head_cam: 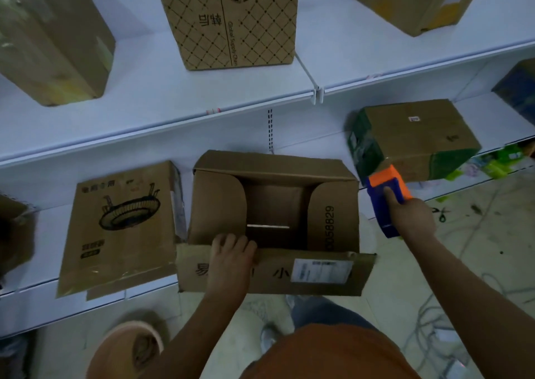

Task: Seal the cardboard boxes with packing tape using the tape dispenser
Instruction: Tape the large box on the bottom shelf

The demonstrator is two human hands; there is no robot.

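Observation:
An open cardboard box point(330, 222) stands on the lower white shelf, its two side flaps folded inward and its near long flap point(278, 273) hanging out toward me. My left hand point(230, 255) grips the top edge of that near flap, fingers curled over it. My right hand point(411, 215) holds a blue and orange tape dispenser point(386, 196) just right of the box, apart from it. The box's far flap stands up against the shelf back.
A printed closed box point(121, 228) sits left of the open one. A brown and green box point(417, 141) lies at the right. Three boxes stand on the upper shelf point(173, 97). Cables and scissors point(441, 213) lie on the floor at right.

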